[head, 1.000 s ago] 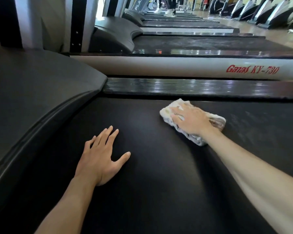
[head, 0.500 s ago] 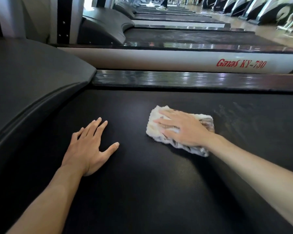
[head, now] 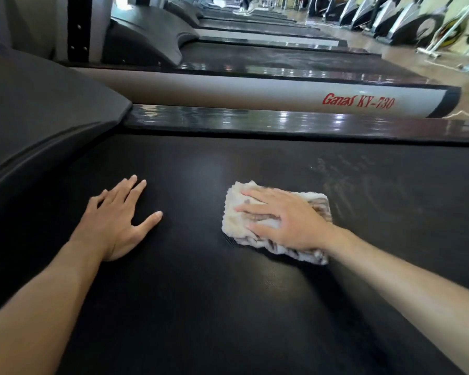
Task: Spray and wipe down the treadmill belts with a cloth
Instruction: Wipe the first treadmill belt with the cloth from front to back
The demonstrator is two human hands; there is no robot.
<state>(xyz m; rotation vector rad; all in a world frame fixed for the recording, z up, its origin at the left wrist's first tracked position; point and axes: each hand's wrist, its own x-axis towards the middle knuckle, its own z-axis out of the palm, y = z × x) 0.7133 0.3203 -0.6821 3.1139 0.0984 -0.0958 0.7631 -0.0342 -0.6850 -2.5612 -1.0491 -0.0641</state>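
Step in hand: wiping the belt point(head: 201, 307) with the cloth point(head: 255, 239).

Right hand point(head: 284, 220): fingers straight and spread, pressing flat on the cloth, not curled round it. The cloth lies folded on the belt at about 3 o'clock from the left hand point(head: 117, 220), well apart from it. Left hand: flat on the bare belt, fingers straight and slightly parted, holding nothing; it appears to serve as a brace.

Faint streaks point(head: 363, 185) show on the belt at 1 o'clock from the cloth; whether damp or residue cannot be told. No spray bottle is in view.

Recommendation: keep the palm flat so pressure spreads across the whole cloth; work in overlapping passes across the belt, taking in the streaked patch and the edge by the glossy side rail point(head: 282, 121). Refold when the soiled face shows. The left hand should steady the belt in case it slips.

Writing: the neighbouring treadmill's grey side panel point(head: 255, 93), at 12 o'clock, reads "Ganas KY-730" in red. No other legible markings.
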